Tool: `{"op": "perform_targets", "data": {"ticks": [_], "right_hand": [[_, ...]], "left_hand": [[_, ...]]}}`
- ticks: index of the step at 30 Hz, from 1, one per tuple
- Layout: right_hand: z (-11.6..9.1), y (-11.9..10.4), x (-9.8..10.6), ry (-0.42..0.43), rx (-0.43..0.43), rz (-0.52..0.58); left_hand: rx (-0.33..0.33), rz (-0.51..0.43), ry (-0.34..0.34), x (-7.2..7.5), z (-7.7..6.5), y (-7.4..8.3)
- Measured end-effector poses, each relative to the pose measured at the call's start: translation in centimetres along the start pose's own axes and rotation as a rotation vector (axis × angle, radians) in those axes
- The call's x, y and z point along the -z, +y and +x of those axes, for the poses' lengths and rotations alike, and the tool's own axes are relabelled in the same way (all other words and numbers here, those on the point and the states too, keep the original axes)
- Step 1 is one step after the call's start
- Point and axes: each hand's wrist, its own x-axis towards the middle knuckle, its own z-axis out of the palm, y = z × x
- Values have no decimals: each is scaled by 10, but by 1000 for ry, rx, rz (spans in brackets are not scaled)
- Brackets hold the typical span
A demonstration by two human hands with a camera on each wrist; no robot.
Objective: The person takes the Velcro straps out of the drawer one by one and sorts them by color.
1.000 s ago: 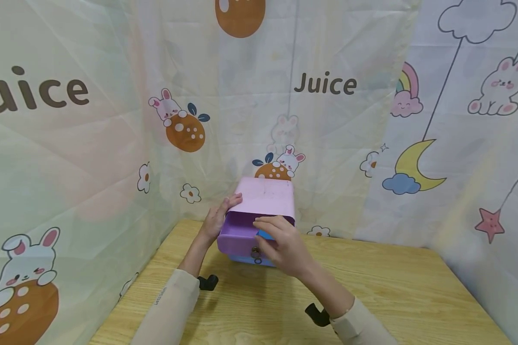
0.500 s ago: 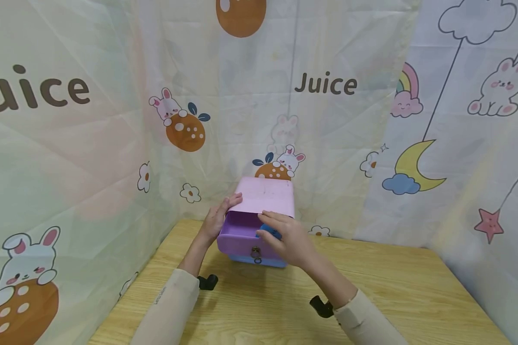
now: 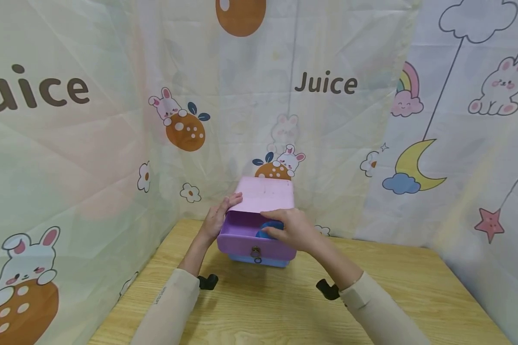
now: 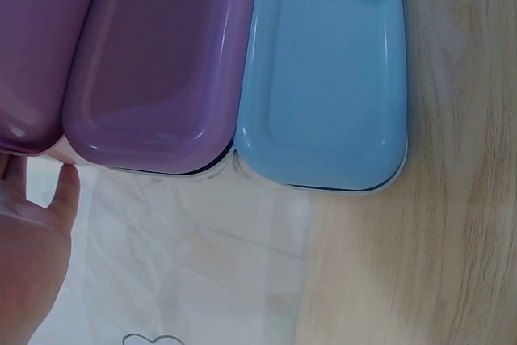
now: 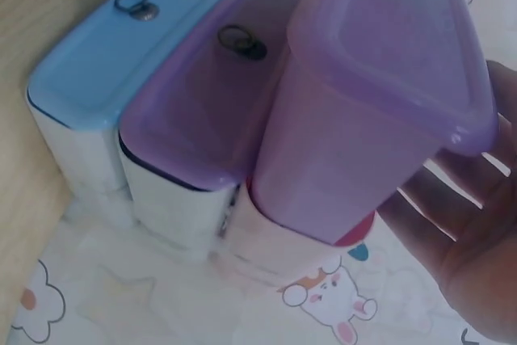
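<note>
A small drawer chest with a pink top [image 3: 265, 194] stands on the table, its top purple drawer [image 3: 237, 243] pulled out. Inside the drawer's right half lies a blue object [image 3: 271, 224], partly hidden by my right hand [image 3: 297, 230]. That hand reaches over the drawer's right end, thumb and fingers spread apart; in the right wrist view its fingers extend beside the drawer's side. My left hand [image 3: 216, 221] rests against the chest's left side, fingertips on the top edge. Below, the middle purple drawer [image 4: 161, 78] and the light blue bottom drawer [image 4: 331, 86] are closed.
The wooden table [image 3: 259, 306] extends in front and to the right. Printed fabric sheets [image 3: 336, 143] hang close behind the chest and along both sides. Black curved pieces [image 3: 208, 282] show near both wrists. Ring pulls [image 5: 236, 39] stick out from the drawer fronts.
My right hand has moved right and slightly up from the drawer's middle, showing more of the blue object and the drawer front. My left hand and the chest have stayed put.
</note>
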Motion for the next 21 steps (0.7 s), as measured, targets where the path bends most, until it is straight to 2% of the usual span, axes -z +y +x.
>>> {"op": "perform_targets", "data": {"ticks": [6,11,16,21], "right_hand": [[2,8,4,-117,-12,41],[3,16,5,-143,-28,118],[3,18,6,-187,-72,121],[5,19,7,-207,-63,126]], "left_hand": [[-1,18,4,-1,0,1],[-8,41,11,-1,0,-1],[-9,38,7,-1,0,0],[0,40,6,-1,0,1]]}}
